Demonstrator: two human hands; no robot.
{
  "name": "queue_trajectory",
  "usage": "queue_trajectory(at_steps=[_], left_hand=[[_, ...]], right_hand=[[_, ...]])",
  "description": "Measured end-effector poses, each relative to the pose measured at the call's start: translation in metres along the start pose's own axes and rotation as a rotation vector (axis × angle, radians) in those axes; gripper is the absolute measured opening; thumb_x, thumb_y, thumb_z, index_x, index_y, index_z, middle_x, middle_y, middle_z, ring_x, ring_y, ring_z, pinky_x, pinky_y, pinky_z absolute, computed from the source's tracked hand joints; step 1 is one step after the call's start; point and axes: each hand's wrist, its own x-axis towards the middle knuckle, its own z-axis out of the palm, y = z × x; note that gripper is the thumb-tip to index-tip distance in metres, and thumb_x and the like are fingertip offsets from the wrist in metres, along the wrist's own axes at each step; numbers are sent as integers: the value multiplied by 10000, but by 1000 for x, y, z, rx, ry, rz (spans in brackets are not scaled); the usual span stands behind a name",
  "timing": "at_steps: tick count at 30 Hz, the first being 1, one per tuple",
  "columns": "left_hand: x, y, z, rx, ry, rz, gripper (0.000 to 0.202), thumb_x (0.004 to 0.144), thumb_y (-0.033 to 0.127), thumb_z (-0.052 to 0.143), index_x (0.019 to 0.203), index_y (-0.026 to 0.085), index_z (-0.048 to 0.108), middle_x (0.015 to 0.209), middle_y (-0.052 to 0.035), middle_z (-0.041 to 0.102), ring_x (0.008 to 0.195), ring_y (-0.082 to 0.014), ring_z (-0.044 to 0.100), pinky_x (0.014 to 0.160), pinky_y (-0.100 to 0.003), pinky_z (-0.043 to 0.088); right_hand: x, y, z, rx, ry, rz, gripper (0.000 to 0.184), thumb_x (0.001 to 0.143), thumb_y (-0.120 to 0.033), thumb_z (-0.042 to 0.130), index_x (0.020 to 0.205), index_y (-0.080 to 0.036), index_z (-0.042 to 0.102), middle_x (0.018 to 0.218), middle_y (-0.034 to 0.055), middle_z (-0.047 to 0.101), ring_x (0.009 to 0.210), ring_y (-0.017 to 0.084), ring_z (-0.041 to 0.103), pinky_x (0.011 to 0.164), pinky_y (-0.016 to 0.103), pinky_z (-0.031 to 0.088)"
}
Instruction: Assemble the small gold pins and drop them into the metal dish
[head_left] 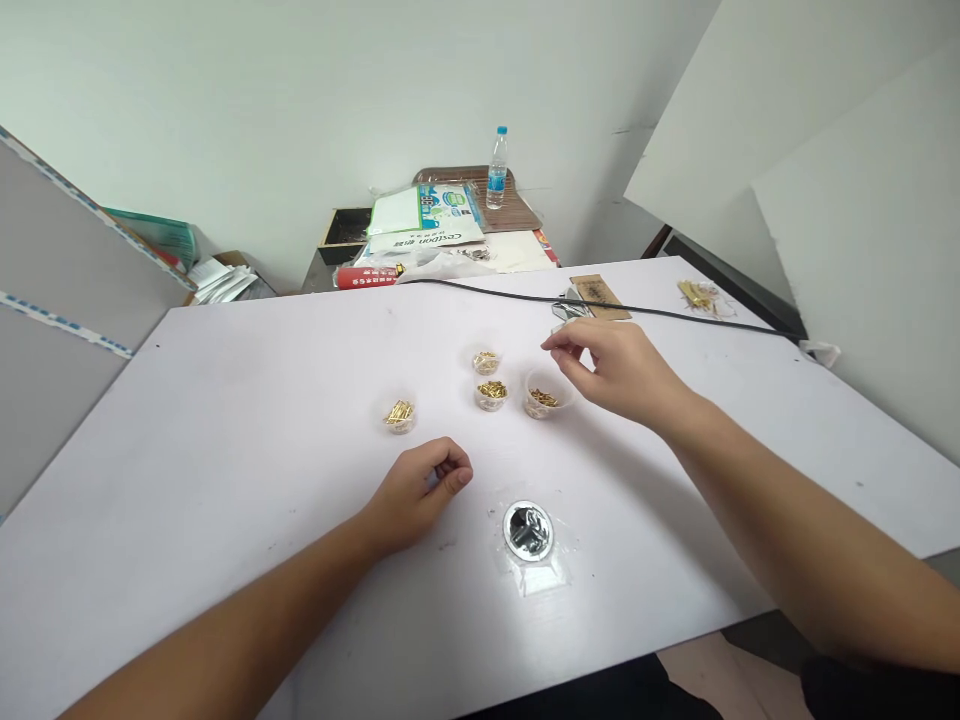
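Observation:
My left hand [421, 492] rests on the white table with its fingers curled toward the thumb; whether anything is inside them is hidden. My right hand [619, 368] hovers at the right rim of a larger clear cup [546, 397], thumb and fingers drawn into a pinch. Any small thing in that pinch is too small to make out. Brass-coloured pins lie in the larger cup. Beside it stand a small cup of gold pieces [492, 393] and another small cup [486, 361] behind. A cup of longer gold pins [400, 414] sits farther left.
In front of me lies a round, shiny disc with dark contents [528, 531], on clear tape. A black cable [510, 293] crosses the table's back. Behind it are a brown card [600, 297], loose gold pins [699, 295] and a water bottle [496, 170].

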Motion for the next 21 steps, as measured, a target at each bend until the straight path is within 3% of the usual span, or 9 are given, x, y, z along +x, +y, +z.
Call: queue_trajectory(at_steps=[3, 6, 13, 17, 21], left_hand=[[0, 0, 0, -8, -5, -2, 181, 934, 300, 491, 826, 167, 550, 745, -2, 569, 670, -111, 477, 609, -225, 384], [1, 0, 0, -5, -9, -9, 175, 930, 299, 497, 827, 168, 549, 749, -2, 570, 674, -112, 481, 614, -227, 386], [2, -2, 1, 0, -8, 11, 166, 924, 297, 501, 831, 170, 552, 755, -6, 578, 689, -118, 497, 637, -236, 404], [1, -3, 1, 18, -11, 23, 153, 919, 284, 497, 830, 172, 552, 751, -6, 582, 677, -117, 493, 626, -234, 403], [1, -1, 0, 26, -11, 29, 144, 910, 270, 500, 819, 170, 550, 742, -4, 584, 664, -113, 485, 615, -230, 399]], right_hand=[[5, 3, -12, -69, -270, 44, 200, 880, -200, 543, 993, -168, 704, 894, 56, 705, 805, 187, 633, 686, 300, 453], [14, -6, -13, -139, -417, 32, 226, 886, -192, 530, 1025, -187, 709, 962, 62, 700, 881, 202, 624, 708, 298, 426], [47, -45, 14, -394, -558, -85, 213, 872, -199, 545, 919, -229, 750, 904, 79, 702, 805, 225, 638, 561, 292, 293], [64, -61, 28, -545, -728, -138, 168, 774, -122, 596, 816, -177, 749, 803, 122, 707, 730, 256, 656, 551, 293, 325], [71, -68, 34, -576, -797, -155, 202, 720, -68, 591, 818, -148, 750, 785, 135, 713, 724, 258, 664, 544, 293, 347]])
